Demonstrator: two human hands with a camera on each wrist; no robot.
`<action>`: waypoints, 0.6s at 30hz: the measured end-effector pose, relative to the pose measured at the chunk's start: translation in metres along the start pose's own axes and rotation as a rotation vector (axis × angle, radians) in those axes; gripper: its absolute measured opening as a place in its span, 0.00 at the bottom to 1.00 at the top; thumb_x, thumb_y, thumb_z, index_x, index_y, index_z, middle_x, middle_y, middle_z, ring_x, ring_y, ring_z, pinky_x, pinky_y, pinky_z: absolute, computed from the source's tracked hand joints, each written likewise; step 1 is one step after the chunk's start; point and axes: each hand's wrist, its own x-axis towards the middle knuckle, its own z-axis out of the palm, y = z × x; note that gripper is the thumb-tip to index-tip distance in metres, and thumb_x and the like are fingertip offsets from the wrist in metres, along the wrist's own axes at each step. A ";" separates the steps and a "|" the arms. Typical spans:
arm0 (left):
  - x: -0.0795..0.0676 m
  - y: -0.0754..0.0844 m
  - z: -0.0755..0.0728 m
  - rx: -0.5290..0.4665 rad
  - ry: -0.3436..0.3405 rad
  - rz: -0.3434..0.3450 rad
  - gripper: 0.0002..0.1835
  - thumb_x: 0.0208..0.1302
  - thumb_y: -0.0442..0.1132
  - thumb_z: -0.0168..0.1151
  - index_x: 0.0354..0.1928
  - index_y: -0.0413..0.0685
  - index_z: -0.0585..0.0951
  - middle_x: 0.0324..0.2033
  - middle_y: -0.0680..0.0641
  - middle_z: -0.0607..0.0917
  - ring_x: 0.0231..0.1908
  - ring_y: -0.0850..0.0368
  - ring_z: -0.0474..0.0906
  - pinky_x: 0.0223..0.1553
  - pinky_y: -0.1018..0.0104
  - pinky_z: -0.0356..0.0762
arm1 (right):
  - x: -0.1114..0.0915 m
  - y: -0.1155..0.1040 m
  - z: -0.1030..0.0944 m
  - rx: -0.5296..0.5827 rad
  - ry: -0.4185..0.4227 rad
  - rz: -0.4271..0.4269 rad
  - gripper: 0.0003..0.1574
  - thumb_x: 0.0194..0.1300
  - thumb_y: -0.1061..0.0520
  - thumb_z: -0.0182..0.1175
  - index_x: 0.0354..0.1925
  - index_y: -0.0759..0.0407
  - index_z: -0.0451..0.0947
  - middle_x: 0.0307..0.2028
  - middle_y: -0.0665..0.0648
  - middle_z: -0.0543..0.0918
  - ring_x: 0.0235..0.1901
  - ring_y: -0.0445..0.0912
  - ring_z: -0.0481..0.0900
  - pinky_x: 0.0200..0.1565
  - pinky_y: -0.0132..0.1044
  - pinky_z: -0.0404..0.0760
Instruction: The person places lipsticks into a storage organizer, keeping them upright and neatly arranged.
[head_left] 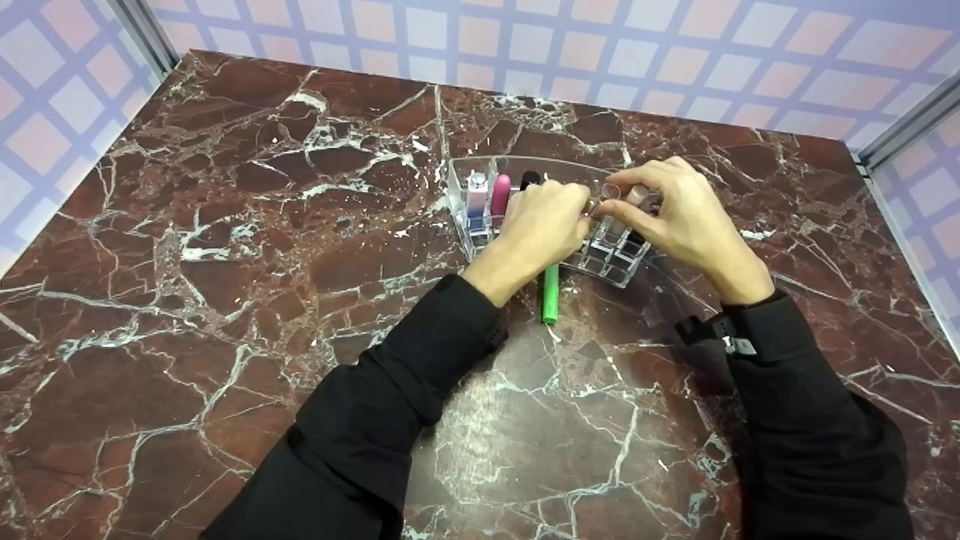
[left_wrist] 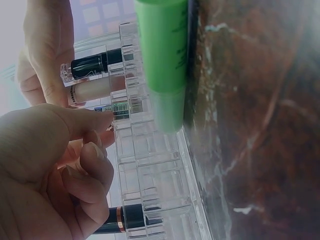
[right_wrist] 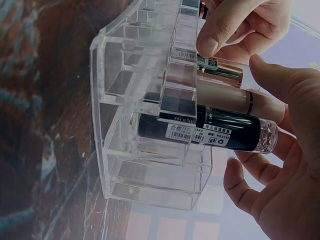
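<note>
My left hand [head_left: 544, 221] pinches a small copper-coloured lipstick tube [right_wrist: 226, 74] with a barcode label between thumb and fingers, its lower end inside a clear acrylic cosmetics organizer [head_left: 600, 266]. Around that tube's upper end, my right hand [head_left: 679, 206] has its thumb and index finger apart. Below the right thumb, in the right wrist view, a beige tube [right_wrist: 225, 97] and a dark green-black lip gloss tube [right_wrist: 230, 131] stand in slots. A bright green tube [head_left: 551, 296] protrudes from the organizer's front, below the left hand.
At the organizer's left end stand a clear-topped pink and blue tube [head_left: 477, 196] and a pink tube [head_left: 501, 193]. A black cap [head_left: 530, 179] shows behind the left hand. Checkered panels [head_left: 480, 37] border the marbled brown tabletop [head_left: 262, 337].
</note>
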 end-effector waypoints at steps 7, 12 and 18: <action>0.000 0.000 -0.002 0.023 0.007 -0.005 0.10 0.73 0.45 0.61 0.50 0.51 0.84 0.28 0.52 0.80 0.26 0.57 0.74 0.25 0.68 0.71 | 0.001 0.000 -0.001 0.001 0.002 -0.008 0.20 0.62 0.51 0.73 0.50 0.58 0.85 0.36 0.54 0.86 0.41 0.47 0.74 0.45 0.44 0.71; 0.000 0.001 -0.003 0.030 0.002 -0.019 0.10 0.73 0.47 0.61 0.48 0.51 0.83 0.28 0.52 0.79 0.25 0.57 0.74 0.24 0.68 0.70 | 0.001 0.000 -0.003 -0.011 0.015 -0.011 0.20 0.63 0.51 0.72 0.51 0.59 0.85 0.39 0.55 0.86 0.40 0.47 0.74 0.43 0.40 0.67; 0.000 0.001 -0.004 0.035 0.015 -0.026 0.08 0.72 0.46 0.61 0.41 0.51 0.83 0.27 0.51 0.80 0.25 0.56 0.75 0.24 0.66 0.71 | 0.000 -0.001 -0.008 0.013 0.025 0.001 0.20 0.63 0.52 0.72 0.51 0.59 0.85 0.42 0.55 0.87 0.43 0.48 0.77 0.45 0.41 0.70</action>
